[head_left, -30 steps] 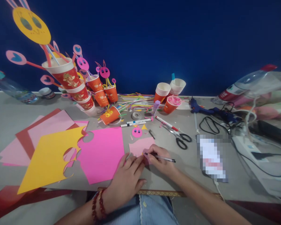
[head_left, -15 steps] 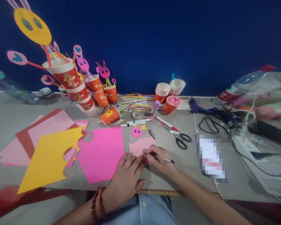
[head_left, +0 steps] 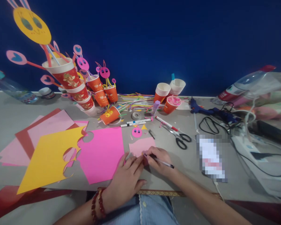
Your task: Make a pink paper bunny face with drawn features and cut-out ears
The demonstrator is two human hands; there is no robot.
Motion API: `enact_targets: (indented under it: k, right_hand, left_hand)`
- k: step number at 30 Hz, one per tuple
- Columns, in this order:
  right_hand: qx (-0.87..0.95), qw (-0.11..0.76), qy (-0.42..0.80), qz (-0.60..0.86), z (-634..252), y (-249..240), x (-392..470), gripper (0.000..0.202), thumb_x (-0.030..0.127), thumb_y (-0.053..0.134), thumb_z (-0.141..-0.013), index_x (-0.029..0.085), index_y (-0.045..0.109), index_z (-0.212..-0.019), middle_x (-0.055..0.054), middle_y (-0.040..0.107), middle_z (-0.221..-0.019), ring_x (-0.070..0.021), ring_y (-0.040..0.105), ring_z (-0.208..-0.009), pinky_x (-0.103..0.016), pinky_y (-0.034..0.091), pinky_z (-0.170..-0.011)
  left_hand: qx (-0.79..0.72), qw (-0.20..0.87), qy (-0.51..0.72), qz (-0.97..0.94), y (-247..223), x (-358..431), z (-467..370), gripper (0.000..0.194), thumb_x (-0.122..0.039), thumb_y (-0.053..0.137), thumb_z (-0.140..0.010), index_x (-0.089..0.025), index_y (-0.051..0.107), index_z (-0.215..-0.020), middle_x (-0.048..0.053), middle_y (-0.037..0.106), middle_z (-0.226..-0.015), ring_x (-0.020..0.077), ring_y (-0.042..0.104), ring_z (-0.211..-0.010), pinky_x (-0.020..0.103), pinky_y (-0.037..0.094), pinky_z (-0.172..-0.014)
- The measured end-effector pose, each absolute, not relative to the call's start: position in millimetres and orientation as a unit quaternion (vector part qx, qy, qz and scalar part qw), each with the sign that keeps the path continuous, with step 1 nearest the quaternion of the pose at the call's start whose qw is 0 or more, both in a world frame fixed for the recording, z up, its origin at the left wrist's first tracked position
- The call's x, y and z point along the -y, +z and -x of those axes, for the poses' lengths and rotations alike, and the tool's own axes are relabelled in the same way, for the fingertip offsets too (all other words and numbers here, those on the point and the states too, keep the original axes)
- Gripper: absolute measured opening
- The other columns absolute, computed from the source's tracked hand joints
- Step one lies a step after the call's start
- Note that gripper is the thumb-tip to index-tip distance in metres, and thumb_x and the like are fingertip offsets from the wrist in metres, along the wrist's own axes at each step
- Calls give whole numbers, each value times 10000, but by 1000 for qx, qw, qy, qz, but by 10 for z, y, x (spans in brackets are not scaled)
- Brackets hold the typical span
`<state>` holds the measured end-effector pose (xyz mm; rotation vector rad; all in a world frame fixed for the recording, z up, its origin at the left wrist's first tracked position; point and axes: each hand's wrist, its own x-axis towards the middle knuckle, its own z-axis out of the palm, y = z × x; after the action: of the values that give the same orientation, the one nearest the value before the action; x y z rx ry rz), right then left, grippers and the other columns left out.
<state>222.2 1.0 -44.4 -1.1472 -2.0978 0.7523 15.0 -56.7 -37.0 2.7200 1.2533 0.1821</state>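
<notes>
My left hand (head_left: 130,175) lies flat with its fingers stretched out, its fingertips on the lower edge of a light pink sheet of paper (head_left: 141,145). A pen (head_left: 163,162) is pinched in my right hand (head_left: 161,161), its tip down on that pink sheet beside my left fingertips. What the tip marks is hidden by my fingers. Just beyond the sheet sit a small round pink paper face (head_left: 137,132) and a short dark object (head_left: 152,134). A bright pink sheet (head_left: 103,153) with cut-out curves reaches under my left hand's side.
Left are a yellow cut sheet (head_left: 46,153) and stacked papers (head_left: 49,129). Scissors (head_left: 178,136) and a red marker (head_left: 166,123) lie to the right. Paper-cup rabbits (head_left: 67,76) stand at back left; a glue gun (head_left: 201,107), cables and a power strip (head_left: 250,156) fill the right.
My right hand and the pen's back end have shifted very slightly. My left hand and the papers stay where they were.
</notes>
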Motion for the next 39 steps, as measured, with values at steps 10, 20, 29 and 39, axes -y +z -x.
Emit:
enact_targets:
  k: [10,20,29,39]
  right_hand:
    - [797,306,285,435,-2243,-517,4,162,275,479,-920,225,611,-842,-29,745,-789,-179,680,-718,-269,492,-674]
    - [830,259,245,428,-2276,-464,67,144,259,473,-926,228,577,-830,-16,683,-720,-164,617,-640,-252,427,-610]
    - [835,249,235,432,-2275,-361,157,151,216,451,-916,224,559,-810,-24,669,-711,-168,610,-634,-257,426,-603]
    - [846,253,179,433,-2255,-362,300,131,198,439,-906,229,522,-810,-21,644,-666,-174,604,-590,-258,406,-571]
  left_hand:
    - [-419,95,56,-901,-373,551,-132,521,-554,425,-1011,-218,524,-1397,49,546,-1473,246,450,-1356,520,185,-1218]
    - [-412,79,38,-907,-340,550,-125,596,-581,356,-1021,-190,483,-1453,59,534,-1488,266,426,-1367,521,175,-1209]
    - [-409,62,32,-910,-343,559,-123,586,-560,377,-1022,-196,451,-1475,64,500,-1518,258,405,-1387,512,163,-1210]
    - [-416,57,51,-906,-371,571,-135,565,-591,335,-1025,-217,528,-1402,42,528,-1498,247,446,-1358,509,153,-1205]
